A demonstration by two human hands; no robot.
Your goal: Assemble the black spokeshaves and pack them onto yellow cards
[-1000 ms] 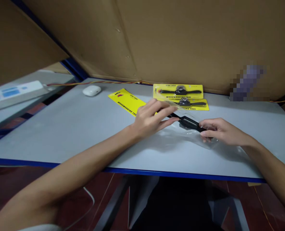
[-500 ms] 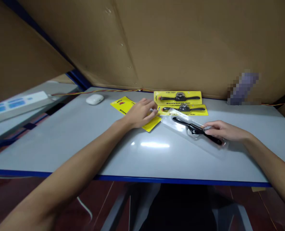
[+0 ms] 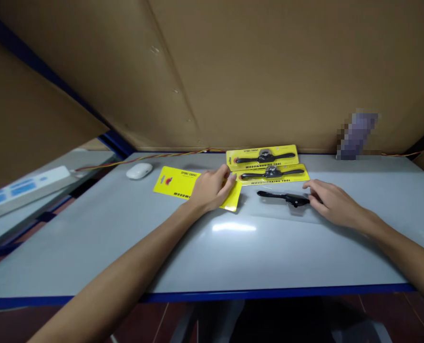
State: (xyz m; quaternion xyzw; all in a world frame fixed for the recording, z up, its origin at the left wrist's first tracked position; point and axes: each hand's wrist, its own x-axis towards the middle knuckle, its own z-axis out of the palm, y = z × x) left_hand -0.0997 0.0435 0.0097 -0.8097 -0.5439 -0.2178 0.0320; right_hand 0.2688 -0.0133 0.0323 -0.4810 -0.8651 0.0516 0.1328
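My left hand lies over a yellow printed backing card, its fingers curled and its thumb near the card's right end. The hand covers the middle of the card. To the right, a black spokeshave rests low over the table with clear plastic around it. My right hand closes its thumb and fingers about the right end of the spokeshave, hiding that handle. Behind them lie two carded spokeshaves, an upper pack and a lower pack, black on yellow.
A white rounded case sits at the table's back left. Beyond the left edge is a white power strip, with a twisted cable running along the back. A blurred purple object stands at the back right against the brown panel.
The yellow card under my left hand has turned straighter. The spokeshave in its plastic has swung nearly level, and my right hand moved with it. The camera view has tilted up.
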